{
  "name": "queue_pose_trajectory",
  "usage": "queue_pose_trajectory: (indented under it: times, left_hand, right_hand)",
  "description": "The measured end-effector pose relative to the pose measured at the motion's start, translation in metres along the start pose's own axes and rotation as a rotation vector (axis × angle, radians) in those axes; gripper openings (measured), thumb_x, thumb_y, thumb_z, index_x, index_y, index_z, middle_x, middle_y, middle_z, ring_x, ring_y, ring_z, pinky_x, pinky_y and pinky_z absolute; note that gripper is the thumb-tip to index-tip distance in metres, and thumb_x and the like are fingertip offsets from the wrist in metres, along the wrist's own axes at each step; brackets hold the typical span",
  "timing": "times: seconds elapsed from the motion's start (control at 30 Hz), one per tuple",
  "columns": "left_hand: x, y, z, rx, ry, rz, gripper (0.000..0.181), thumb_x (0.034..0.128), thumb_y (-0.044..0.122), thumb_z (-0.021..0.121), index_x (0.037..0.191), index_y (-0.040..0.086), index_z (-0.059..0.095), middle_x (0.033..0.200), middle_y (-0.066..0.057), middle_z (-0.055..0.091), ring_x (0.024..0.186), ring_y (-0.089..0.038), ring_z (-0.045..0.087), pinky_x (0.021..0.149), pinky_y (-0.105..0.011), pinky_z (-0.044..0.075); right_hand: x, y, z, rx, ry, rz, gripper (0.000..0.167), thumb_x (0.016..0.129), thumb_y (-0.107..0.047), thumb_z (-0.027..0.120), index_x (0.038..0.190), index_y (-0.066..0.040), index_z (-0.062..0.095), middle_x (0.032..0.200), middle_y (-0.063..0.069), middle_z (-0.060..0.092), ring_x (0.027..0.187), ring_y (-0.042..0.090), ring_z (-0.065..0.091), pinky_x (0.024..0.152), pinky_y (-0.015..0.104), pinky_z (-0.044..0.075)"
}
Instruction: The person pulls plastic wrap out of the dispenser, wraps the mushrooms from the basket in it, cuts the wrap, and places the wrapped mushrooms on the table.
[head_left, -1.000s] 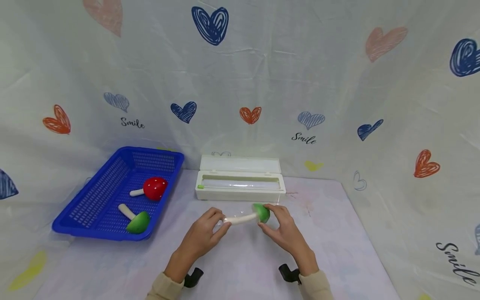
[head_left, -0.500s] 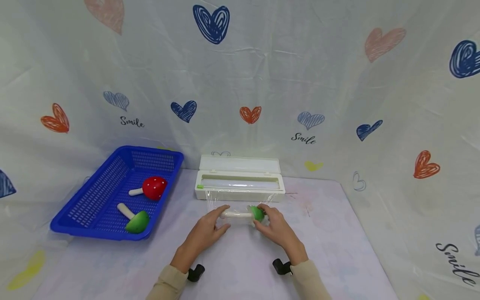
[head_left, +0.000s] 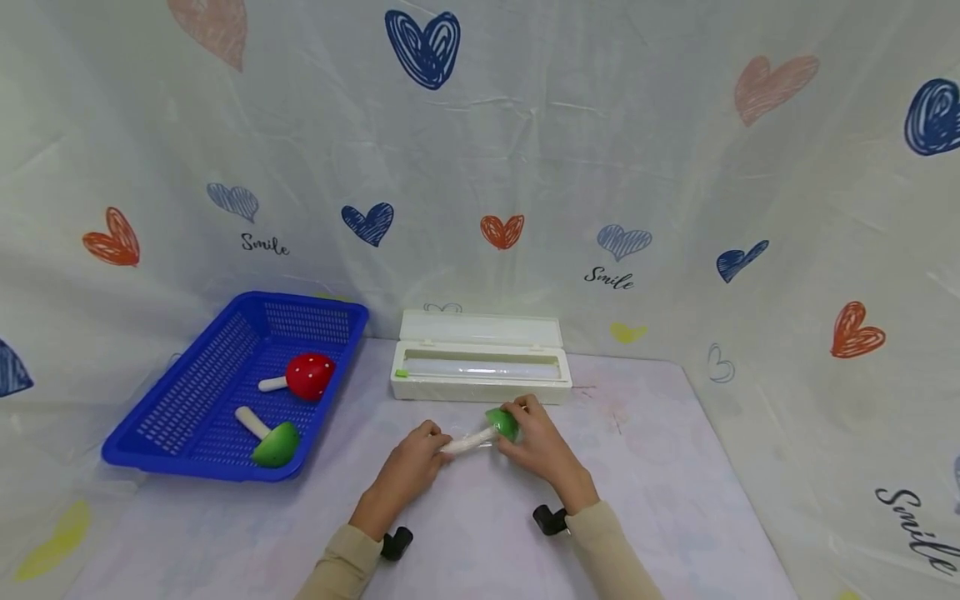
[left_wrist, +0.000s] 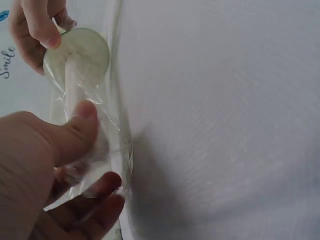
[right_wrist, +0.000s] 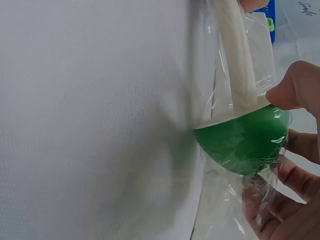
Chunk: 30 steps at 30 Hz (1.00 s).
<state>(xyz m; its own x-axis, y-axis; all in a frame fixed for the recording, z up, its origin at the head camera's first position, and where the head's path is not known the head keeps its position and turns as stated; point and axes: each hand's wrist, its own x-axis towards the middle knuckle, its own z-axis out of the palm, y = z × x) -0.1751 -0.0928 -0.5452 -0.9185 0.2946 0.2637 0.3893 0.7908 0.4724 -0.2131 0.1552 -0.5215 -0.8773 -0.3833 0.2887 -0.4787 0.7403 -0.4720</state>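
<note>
Your left hand pinches the green mushroom's stem end between its fingers; your right hand pinches the cap. It spans between them, before the white box, slanting away rightward.

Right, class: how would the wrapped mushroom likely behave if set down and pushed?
The wrapped mushroom would probably roll in a curve, given its rounded cap on a slim stem. It looks fairly stiff, unsagging between left hand and right hand. Crumpled film beyond the cap might drag a little.
</note>
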Motion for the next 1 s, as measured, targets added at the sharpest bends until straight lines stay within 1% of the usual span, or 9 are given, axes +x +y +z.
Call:
queue_pose_trajectory:
  times: [0.17,0.3,0.4,0.5,0.67,0.77,0.87,0.93,1.0]
  left_hand:
    - [0.003,-0.002,0.005,0.027,0.028,-0.043,0.032,0.0830,0.018,0.086,0.112,0.010,0.075,0.096,-0.002,0.071,0.086,-0.019,0.063,0.072,-0.033,0.052]
    - [0.004,-0.004,0.007,0.018,0.063,-0.056,0.032,0.0811,0.022,0.088,0.109,0.012,0.076,0.101,-0.004,0.074,0.089,-0.022,0.064,0.074,-0.037,0.052]
    - [0.004,-0.008,0.005,-0.003,0.096,-0.071,0.034,0.0831,0.029,0.087,0.111,0.012,0.077,0.108,-0.005,0.072,0.095,-0.024,0.064,0.079,-0.039,0.054]
    - [0.008,-0.015,0.002,-0.046,0.179,-0.093,0.037,0.0866,0.030,0.084,0.116,0.011,0.075,0.114,-0.007,0.070,0.104,-0.027,0.064,0.086,-0.043,0.056]
    - [0.021,-0.032,-0.012,-0.150,0.377,-0.139,0.042,0.0860,0.021,0.086,0.123,0.008,0.071,0.120,-0.015,0.062,0.113,-0.034,0.058,0.094,-0.050,0.053]
    - [0.032,-0.044,-0.020,-0.213,0.441,-0.167,0.052,0.0842,0.018,0.087,0.130,0.006,0.065,0.128,-0.021,0.056,0.117,-0.040,0.052,0.099,-0.055,0.047]
    - [0.043,-0.056,-0.024,-0.275,0.444,-0.197,0.060,0.0834,0.019,0.087,0.136,0.005,0.061,0.139,-0.026,0.048,0.127,-0.044,0.044,0.106,-0.058,0.039]
    - [0.049,-0.063,-0.026,-0.331,0.415,-0.215,0.064,0.0838,0.022,0.087,0.139,0.005,0.059,0.146,-0.027,0.043,0.134,-0.047,0.039,0.111,-0.060,0.033]
    - [0.056,-0.070,-0.027,-0.364,0.366,-0.230,0.069,0.0845,0.026,0.087,0.143,0.007,0.057,0.153,-0.029,0.038,0.140,-0.049,0.034,0.114,-0.063,0.029]
  right_hand:
    - [0.003,0.000,0.001,-0.091,0.012,-0.012,0.047,0.082,-0.021,0.079,0.126,-0.007,0.068,0.119,0.012,0.059,0.101,0.022,0.060,0.088,0.040,0.055]
    - [0.005,0.000,-0.002,-0.142,0.037,-0.047,0.047,0.083,-0.025,0.080,0.126,-0.007,0.068,0.117,0.012,0.064,0.103,0.027,0.062,0.086,0.045,0.053]
    - [0.005,0.001,-0.006,-0.137,0.040,-0.063,0.043,0.085,-0.024,0.080,0.122,-0.006,0.069,0.115,0.012,0.064,0.104,0.028,0.062,0.088,0.044,0.054]
    - [0.004,0.001,-0.008,-0.101,0.021,-0.059,0.036,0.087,-0.021,0.078,0.119,-0.006,0.070,0.116,0.011,0.063,0.105,0.026,0.061,0.091,0.042,0.054]
    - [0.008,-0.002,-0.015,-0.069,-0.015,-0.070,0.035,0.091,-0.021,0.075,0.122,-0.005,0.069,0.123,0.011,0.063,0.113,0.027,0.062,0.097,0.043,0.054]
    - [0.015,-0.006,-0.021,-0.064,-0.018,-0.099,0.036,0.092,-0.021,0.072,0.124,-0.005,0.068,0.125,0.013,0.064,0.117,0.031,0.062,0.101,0.046,0.052]
    - [0.025,-0.011,-0.027,-0.063,-0.025,-0.128,0.035,0.093,-0.021,0.071,0.123,-0.003,0.068,0.124,0.013,0.064,0.118,0.032,0.062,0.102,0.047,0.052]
    - [0.032,-0.014,-0.029,-0.056,-0.037,-0.142,0.034,0.093,-0.020,0.071,0.123,-0.003,0.068,0.124,0.013,0.065,0.117,0.032,0.062,0.101,0.046,0.052]
    - [0.039,-0.018,-0.030,-0.045,-0.051,-0.148,0.034,0.094,-0.020,0.070,0.123,-0.003,0.068,0.124,0.013,0.065,0.118,0.032,0.062,0.102,0.046,0.052]
